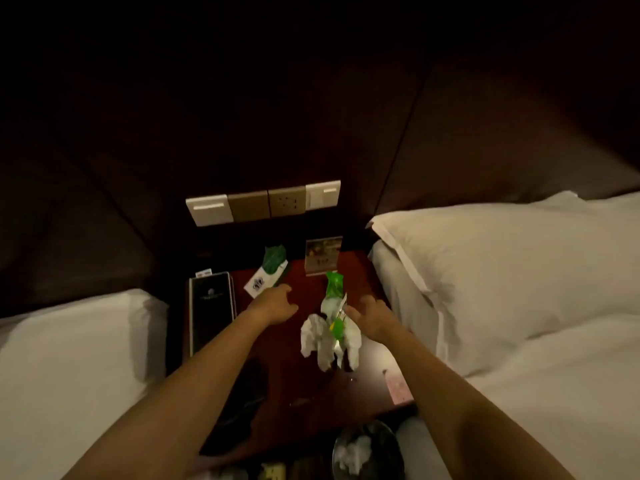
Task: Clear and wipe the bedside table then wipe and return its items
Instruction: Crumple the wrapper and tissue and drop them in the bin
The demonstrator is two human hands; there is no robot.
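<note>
Crumpled white tissues with a green-and-white plastic wrapper [333, 327] are pinched by the right hand [372, 315] above the dark red-brown wooden surface [301, 375]; the left hand [273, 303] is held loosely spread, empty.

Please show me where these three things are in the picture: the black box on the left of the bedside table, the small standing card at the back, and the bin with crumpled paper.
black box [212, 311], head view, middle of its lid.
standing card [323, 255], head view, centre of its face.
bin [394, 441], head view, right rim.
</note>
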